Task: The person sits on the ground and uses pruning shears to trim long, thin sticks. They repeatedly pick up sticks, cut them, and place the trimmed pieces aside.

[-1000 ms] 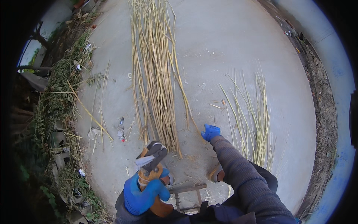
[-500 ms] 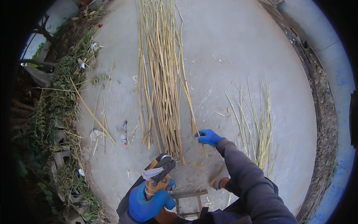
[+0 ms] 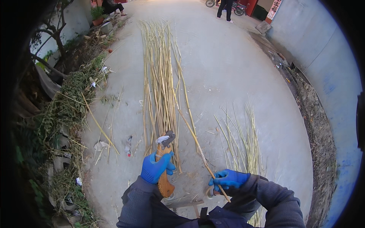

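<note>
In my left hand (image 3: 156, 167), closed round its wooden handle, is a tool (image 3: 166, 186) with a dark metal head and a whitish wrapping near the top. My right hand (image 3: 228, 179) grips the lower end of a single tan cane stalk (image 3: 195, 140), which slants up and away to the left. Its short butt end sticks out below my fingers. Both hands wear blue gloves. Ahead, a long bundle of similar canes (image 3: 159, 72) lies lengthwise on the concrete, partly behind the tool. Beyond my right hand is a looser pile of thin pale stalks (image 3: 249, 140).
Weeds and litter (image 3: 72, 102) line the left edge, where a stray cane (image 3: 99, 123) lies. A crushed plastic bottle (image 3: 128, 146) is left of the bundle. A blue-grey wall (image 3: 327, 72) runs along the right. Far off are a standing person (image 3: 225, 8), a seated person (image 3: 113, 7) and a motorbike (image 3: 238, 9).
My right hand has drawn the cane back toward me, lifting its near end. My left hand has turned the tool more upright and moved slightly forward. The view has tilted up, showing the far end.
</note>
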### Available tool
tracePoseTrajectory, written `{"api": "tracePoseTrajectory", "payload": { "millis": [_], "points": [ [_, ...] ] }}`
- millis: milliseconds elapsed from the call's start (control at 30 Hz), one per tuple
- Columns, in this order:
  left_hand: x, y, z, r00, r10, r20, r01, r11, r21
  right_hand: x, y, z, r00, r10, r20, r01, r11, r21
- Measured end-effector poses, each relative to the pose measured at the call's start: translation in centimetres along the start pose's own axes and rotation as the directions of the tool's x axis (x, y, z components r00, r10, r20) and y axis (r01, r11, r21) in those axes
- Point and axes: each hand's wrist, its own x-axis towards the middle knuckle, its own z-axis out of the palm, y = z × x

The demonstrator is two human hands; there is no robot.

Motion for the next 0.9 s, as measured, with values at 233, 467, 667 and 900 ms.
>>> {"api": "tracePoseTrajectory", "payload": {
  "millis": [233, 467, 667, 900],
  "points": [
    [1.4, -1.1, -0.5, 0.997, 0.067, -0.047, -0.068, 0.997, -0.019, -16.6, 1.4, 5.4, 0.952, 0.004, -0.306, -0.039, 0.993, -0.107],
    [3.6, -3.3, -1.1, 0.998, 0.051, -0.047, -0.052, 0.998, -0.029, -26.9, 5.7, 10.0, 0.848, -0.101, -0.521, 0.065, 0.994, -0.087],
    [5.1, -5.4, -2.1, 0.996, 0.058, -0.074, -0.059, 0.998, -0.02, -32.2, 12.8, 12.9, 0.331, -0.238, -0.913, 0.073, 0.971, -0.227],
    [6.1, -7.7, -2.2, 0.997, 0.041, -0.071, -0.037, 0.997, 0.063, -30.9, 17.5, 13.0, 0.291, -0.322, -0.901, 0.395, 0.898, -0.194]
  ]
}}
